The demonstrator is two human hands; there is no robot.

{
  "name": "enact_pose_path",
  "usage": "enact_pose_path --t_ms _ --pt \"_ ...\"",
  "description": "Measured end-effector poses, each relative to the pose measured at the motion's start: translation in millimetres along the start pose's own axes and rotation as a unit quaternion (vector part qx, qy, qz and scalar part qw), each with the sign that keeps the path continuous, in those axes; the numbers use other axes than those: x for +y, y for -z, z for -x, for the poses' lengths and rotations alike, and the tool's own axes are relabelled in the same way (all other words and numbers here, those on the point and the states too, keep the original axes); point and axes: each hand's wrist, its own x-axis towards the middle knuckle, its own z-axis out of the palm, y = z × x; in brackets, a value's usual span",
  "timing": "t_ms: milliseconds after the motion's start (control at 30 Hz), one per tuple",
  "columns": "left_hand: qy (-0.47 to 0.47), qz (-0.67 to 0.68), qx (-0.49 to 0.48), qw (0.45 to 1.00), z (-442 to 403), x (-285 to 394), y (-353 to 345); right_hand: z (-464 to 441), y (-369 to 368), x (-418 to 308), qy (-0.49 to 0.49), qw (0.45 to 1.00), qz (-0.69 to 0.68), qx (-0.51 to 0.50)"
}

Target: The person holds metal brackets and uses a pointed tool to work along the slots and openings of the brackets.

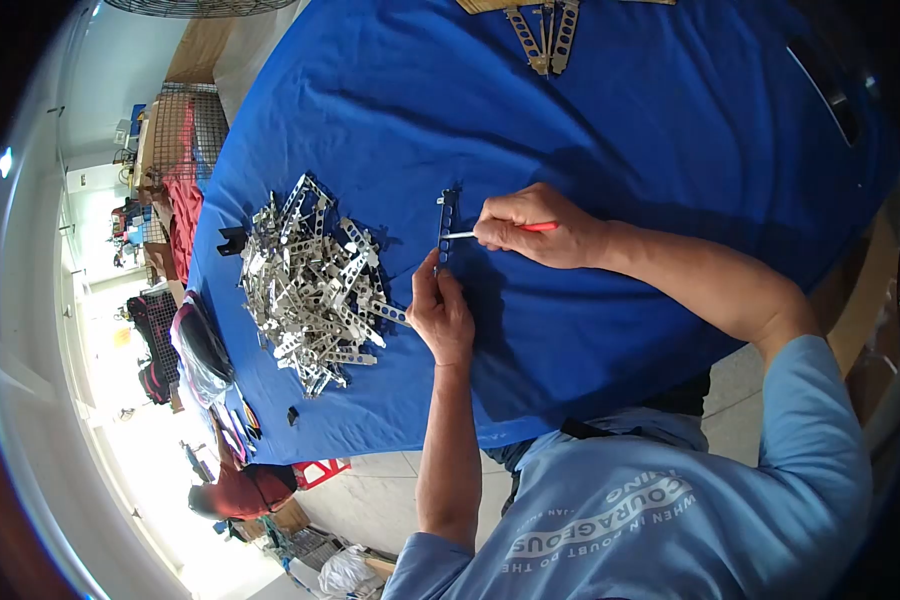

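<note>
My left hand [442, 318] pinches the lower end of a slim metal bracket [445, 215] with a row of holes, held upright in view above the blue cloth. In my right hand [540, 227] is a slender tool with a red handle end [542, 227] and a pale shaft. Its tip meets the middle of the bracket, by the holes; its exact shape is too small to make out. Just left of my left hand lies a heap of similar perforated metal brackets [315, 285].
A blue cloth [630, 110] covers the table. More brackets [545, 40] lie by brown cardboard at the far edge. A dark phone-like object [825, 90] rests at right. A small black piece [232, 241] sits beside the heap. A person in red [245, 492] is beyond the table.
</note>
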Motion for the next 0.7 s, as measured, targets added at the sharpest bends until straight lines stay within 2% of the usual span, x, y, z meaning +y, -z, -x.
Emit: enact_pose_path --t_ms 33,133,233,433,700 --pt "0.0 0.0 0.0 1.0 0.0 0.0 -0.1 0.0 -0.5 0.4 0.022 1.0 0.021 -0.004" --pt "0.007 -0.003 -0.006 1.0 -0.4 0.4 0.5 -0.6 0.4 1.2 0.002 1.0 0.025 0.01" --pt "0.003 0.002 0.004 1.0 -0.2 1.1 -1.1 -0.1 2.9 -2.4 -0.037 0.999 -0.028 0.007" --pt "0.011 0.008 0.0 1.0 -0.3 1.6 -0.4 1.2 1.6 -9.8 -0.033 0.991 -0.113 0.063" --pt "0.005 0.002 -0.005 1.0 -0.5 2.3 0.3 1.3 -3.8 -0.2 0.0 0.999 -0.03 0.009"
